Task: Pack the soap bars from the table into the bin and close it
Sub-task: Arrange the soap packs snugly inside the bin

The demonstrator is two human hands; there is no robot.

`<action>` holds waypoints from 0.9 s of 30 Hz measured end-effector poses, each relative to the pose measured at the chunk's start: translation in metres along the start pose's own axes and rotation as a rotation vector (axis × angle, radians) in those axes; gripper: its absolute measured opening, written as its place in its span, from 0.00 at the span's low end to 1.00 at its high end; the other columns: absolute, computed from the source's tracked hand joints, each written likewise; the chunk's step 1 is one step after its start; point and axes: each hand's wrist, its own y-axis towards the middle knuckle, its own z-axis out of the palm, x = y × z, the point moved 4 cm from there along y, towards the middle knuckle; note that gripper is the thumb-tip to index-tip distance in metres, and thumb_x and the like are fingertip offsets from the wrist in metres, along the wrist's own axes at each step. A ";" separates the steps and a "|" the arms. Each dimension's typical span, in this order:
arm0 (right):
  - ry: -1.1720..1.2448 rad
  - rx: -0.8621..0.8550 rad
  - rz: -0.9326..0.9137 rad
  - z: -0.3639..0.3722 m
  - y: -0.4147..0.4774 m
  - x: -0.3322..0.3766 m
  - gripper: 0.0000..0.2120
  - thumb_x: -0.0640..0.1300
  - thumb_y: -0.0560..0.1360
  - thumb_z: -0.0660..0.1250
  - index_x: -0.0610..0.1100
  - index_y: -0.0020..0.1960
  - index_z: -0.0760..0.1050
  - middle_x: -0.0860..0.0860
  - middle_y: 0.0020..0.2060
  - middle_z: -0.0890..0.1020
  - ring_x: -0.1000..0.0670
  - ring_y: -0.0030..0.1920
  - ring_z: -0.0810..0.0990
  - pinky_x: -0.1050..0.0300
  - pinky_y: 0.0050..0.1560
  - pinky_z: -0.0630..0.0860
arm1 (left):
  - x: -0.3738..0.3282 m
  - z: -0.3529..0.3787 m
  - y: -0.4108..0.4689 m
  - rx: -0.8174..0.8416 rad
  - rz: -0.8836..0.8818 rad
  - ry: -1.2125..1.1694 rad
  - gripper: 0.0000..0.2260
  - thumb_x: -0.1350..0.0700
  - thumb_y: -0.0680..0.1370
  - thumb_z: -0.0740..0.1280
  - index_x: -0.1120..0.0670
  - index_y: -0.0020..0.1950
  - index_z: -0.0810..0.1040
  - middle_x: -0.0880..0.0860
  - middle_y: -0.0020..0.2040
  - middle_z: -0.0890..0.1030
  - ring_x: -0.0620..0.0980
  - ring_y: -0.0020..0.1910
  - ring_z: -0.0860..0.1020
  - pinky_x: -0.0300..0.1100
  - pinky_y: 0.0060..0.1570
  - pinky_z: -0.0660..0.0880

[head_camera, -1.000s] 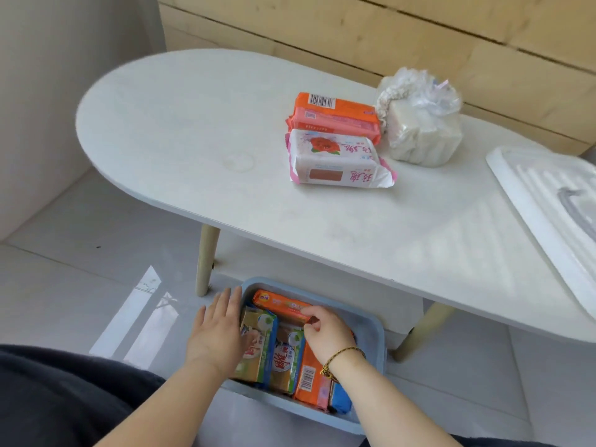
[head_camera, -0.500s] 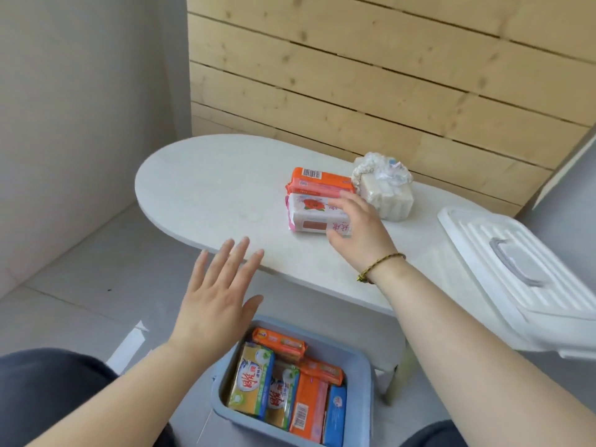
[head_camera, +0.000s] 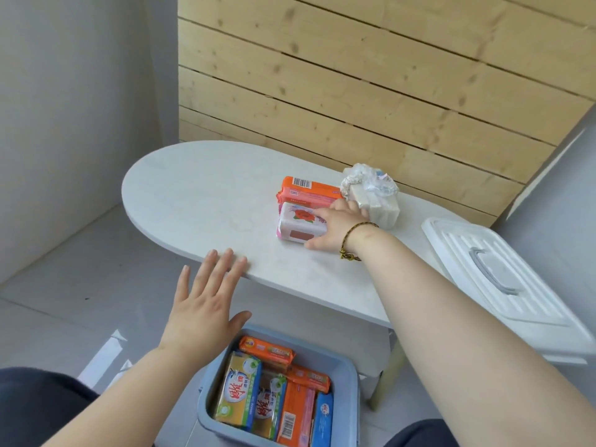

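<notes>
Grabbing the next soap off the table

Left hand (head_camera: 206,301) hovers flat and empty over the bin (head_camera: 346,375) (already half full); right hand (head_camera: 338,225) now wraps the white soap pack (head_camera: 296,225), where half a second ago it only touched it. Next: lift, drop in, lid (head_camera: 503,285) after.

Home room — tiled floor (head_camera: 64,311), plank wall (head_camera: 371,75)

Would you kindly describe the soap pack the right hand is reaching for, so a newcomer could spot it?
On the white oval table, three packs sit near the far edge. It is the nearest one, under the right hand: white and pink with a red flower, unlike the orange pack behind it.
</notes>
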 end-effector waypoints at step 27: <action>0.731 0.187 -0.071 0.078 -0.139 0.013 0.25 0.52 0.62 0.73 0.53 0.52 0.62 0.58 0.45 0.67 0.59 0.45 0.71 0.68 0.38 0.70 | 0.030 0.082 -0.052 0.431 -0.319 -0.210 0.26 0.49 0.80 0.54 0.52 0.75 0.48 0.52 0.77 0.50 0.52 0.76 0.49 0.50 0.73 0.52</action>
